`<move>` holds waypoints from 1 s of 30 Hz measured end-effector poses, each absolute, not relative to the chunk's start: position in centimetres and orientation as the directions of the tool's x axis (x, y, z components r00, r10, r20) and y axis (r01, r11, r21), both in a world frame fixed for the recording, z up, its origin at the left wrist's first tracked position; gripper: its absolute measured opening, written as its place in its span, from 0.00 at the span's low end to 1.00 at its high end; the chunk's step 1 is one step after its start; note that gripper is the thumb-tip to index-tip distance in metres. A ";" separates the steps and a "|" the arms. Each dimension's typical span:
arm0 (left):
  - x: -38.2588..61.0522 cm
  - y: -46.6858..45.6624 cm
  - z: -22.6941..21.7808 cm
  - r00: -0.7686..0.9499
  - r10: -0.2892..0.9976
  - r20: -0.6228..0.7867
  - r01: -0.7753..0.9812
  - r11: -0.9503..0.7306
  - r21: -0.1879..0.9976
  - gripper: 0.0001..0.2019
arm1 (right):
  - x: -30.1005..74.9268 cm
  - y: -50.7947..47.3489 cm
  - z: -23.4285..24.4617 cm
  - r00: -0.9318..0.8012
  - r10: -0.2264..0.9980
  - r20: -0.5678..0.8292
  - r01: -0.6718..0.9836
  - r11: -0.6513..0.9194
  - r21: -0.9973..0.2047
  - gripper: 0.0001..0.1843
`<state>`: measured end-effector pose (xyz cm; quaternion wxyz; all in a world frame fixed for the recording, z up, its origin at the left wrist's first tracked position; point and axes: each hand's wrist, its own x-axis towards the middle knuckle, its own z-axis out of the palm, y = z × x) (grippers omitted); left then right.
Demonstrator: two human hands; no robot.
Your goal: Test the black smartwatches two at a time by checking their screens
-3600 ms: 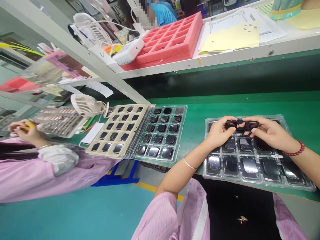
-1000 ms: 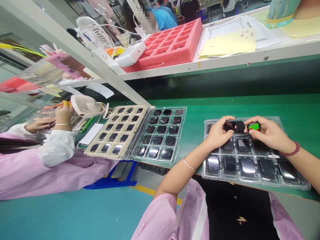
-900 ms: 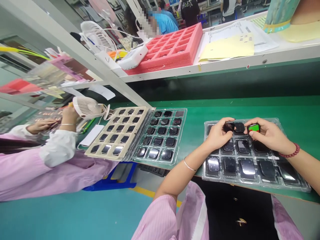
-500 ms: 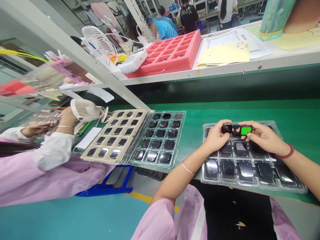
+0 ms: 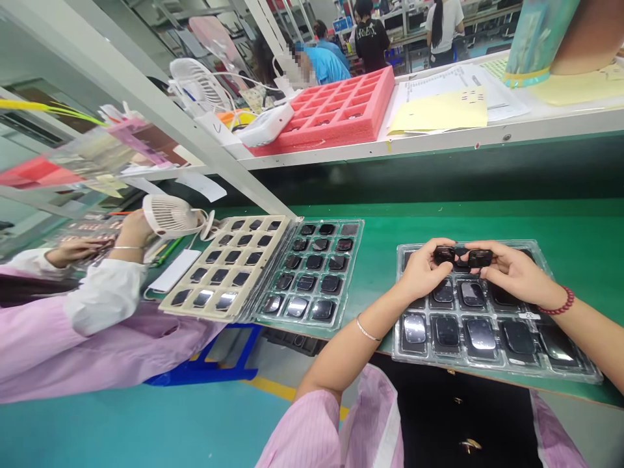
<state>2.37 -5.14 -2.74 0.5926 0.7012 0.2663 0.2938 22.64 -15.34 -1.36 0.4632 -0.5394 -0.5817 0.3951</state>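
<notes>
Flat green tabletop; on it, rectangular clear plastic tray, dark rounded-square glossy panels in its compartments; beige compartment tray well apart, to the left; left hand over the clear plastic tray's far row — pinched narrow on a small black rounded-square unit; right hand just beside, same narrow pinch — holding a second black rounded-square unit; both units over the clear plastic tray, near each other
</notes>
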 end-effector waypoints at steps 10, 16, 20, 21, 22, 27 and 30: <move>2.5 -5.1 -2.9 0.683 0.728 0.054 0.030 -0.102 0.994 0.24 | 22.9 -15.3 -2.2 0.038 0.997 0.065 0.233 0.054 -0.971 0.25; 2.5 -5.1 -2.4 0.721 0.693 0.014 -0.098 0.082 0.992 0.33 | 22.6 -15.2 -1.5 0.039 0.999 0.033 0.017 0.033 -0.999 0.36; 2.1 -4.3 -1.6 0.797 0.601 -0.063 -0.201 0.362 0.911 0.38 | 23.2 -15.1 -0.8 0.007 0.990 -0.143 -0.221 -0.138 -0.965 0.32; 2.0 -4.0 -1.5 0.814 0.574 -0.090 -0.209 0.434 0.876 0.36 | 23.5 -15.1 -0.7 -0.026 0.981 -0.191 -0.282 -0.191 -0.940 0.30; 1.8 -3.7 -1.4 0.830 0.544 -0.121 -0.210 0.507 0.836 0.33 | 23.8 -15.0 -0.7 -0.065 0.970 -0.233 -0.337 -0.241 -0.910 0.29; 1.5 -2.7 -1.5 0.879 0.391 -0.274 -0.114 0.730 0.674 0.29 | 25.1 -14.7 -0.9 -0.139 0.937 -0.321 -0.424 -0.349 -0.836 0.32; 1.8 -3.0 -1.9 0.847 0.459 -0.269 -0.126 0.665 0.736 0.24 | 25.0 -14.7 -0.8 -0.080 0.959 -0.272 -0.361 -0.282 -0.889 0.25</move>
